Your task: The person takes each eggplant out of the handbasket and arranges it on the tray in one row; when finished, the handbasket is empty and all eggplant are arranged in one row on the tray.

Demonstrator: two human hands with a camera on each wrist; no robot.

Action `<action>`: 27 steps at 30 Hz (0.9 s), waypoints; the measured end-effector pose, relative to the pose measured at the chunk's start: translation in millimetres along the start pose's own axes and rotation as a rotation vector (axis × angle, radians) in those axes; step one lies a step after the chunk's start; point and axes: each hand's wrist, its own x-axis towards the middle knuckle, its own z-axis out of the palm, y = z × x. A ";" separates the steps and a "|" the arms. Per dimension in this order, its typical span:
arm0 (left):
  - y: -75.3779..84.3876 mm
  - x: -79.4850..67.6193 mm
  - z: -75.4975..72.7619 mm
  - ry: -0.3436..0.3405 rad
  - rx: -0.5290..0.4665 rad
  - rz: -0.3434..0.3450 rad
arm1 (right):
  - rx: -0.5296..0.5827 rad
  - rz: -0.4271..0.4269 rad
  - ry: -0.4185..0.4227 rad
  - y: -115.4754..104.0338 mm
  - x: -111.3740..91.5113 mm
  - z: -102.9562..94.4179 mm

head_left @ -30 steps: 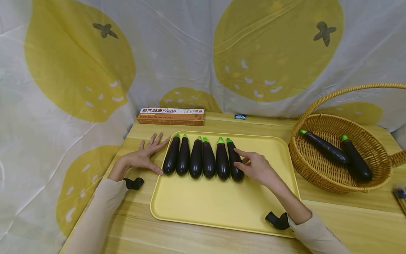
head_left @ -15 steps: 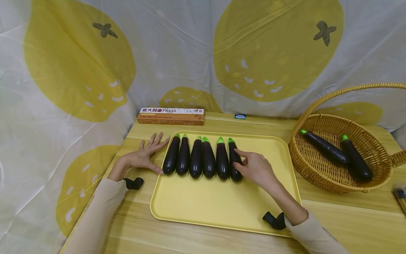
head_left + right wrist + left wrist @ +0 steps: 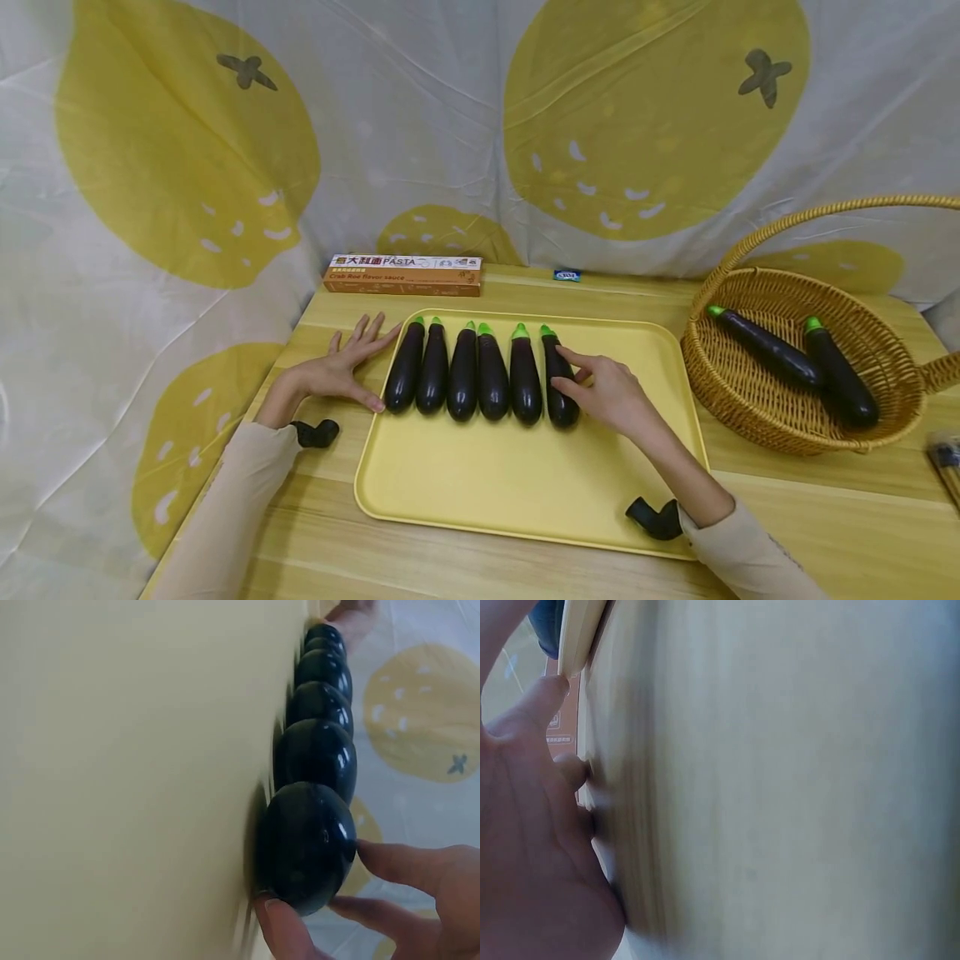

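Note:
Several dark purple eggplants with green stem ends lie side by side across the back half of a yellow tray [image 3: 487,475]. My right hand [image 3: 611,396] holds the rightmost eggplant [image 3: 559,407] between thumb and fingers. The right wrist view shows the thumb [image 3: 281,926] against the rounded end of that eggplant [image 3: 304,844] and two fingers on its other side. A narrow gap parts it from its neighbour [image 3: 527,387]. My left hand [image 3: 337,371], fingers spread, rests at the tray's left rim beside the leftmost eggplant [image 3: 405,371].
A wicker basket [image 3: 705,400] with an arched handle stands right of the tray, with two eggplants [image 3: 772,350] inside. Behind the tray are a pasta box [image 3: 405,277] and a small blue packet [image 3: 567,275]. A lemon-print cloth [image 3: 420,125] hangs behind the wooden table.
The rightmost eggplant has shifted slightly under my right hand, its stem end moving right, away from its neighbour. My left hand has stayed at the rim.

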 end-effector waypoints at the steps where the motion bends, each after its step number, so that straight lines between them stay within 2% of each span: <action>1: 0.2 0.0 -0.1 0.000 0.000 0.000 | 0.004 -0.001 -0.004 1.3 0.0 -1.5; 5: 1.0 -0.6 -0.7 0.003 0.000 0.002 | 0.020 -0.021 -0.022 6.8 -4.1 -12.1; 8: 1.2 -1.3 -1.1 0.005 0.001 0.002 | 0.036 -0.078 -0.019 11.9 -13.3 -26.4; 12: 1.2 -1.8 -1.5 0.007 -0.003 0.004 | 0.063 -0.183 0.010 20.8 -33.2 -55.9; 17: 0.9 -3.0 -1.2 0.008 -0.008 0.004 | 0.054 -0.253 0.084 41.8 -60.1 -96.8; 22: 0.5 -3.6 -0.3 0.008 -0.009 0.008 | 0.012 -0.210 0.173 77.4 -77.4 -128.2; 27: 0.9 -1.6 0.3 0.005 -0.008 0.014 | -0.016 -0.126 0.256 114.3 -86.9 -146.6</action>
